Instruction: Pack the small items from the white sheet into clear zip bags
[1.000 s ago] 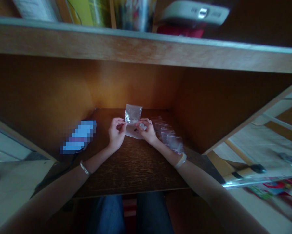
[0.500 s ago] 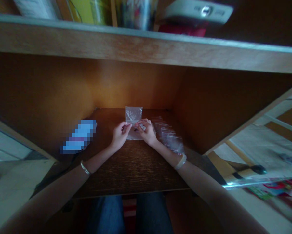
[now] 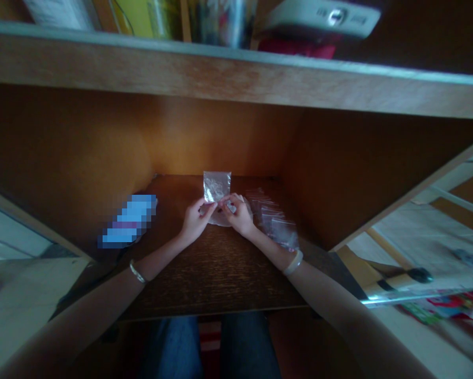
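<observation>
A small clear plastic bag (image 3: 216,184) stands up between my hands, with faint clear contents or creases I cannot make out. My left hand (image 3: 196,218) pinches its lower left edge between thumb and finger. At the lower right edge, my right hand (image 3: 238,215) has its fingers closed on the same bag. Under the hands lies a pale, translucent round sheet or dish (image 3: 219,218), mostly hidden by the fingers. To the right, a fanned row of clear plastic bags (image 3: 278,223) lies on the dark wooden desk (image 3: 205,279), close to my right forearm.
A blurred-out blue object (image 3: 129,221) lies on the desk's left. Wooden side panels enclose the desk, and a shelf edge (image 3: 236,76) crosses overhead, carrying a white box (image 3: 323,18) and other items.
The bag has tilted and catches more light. My left fingers have shifted slightly right, closer to my right hand. The row of bags has stayed in place.
</observation>
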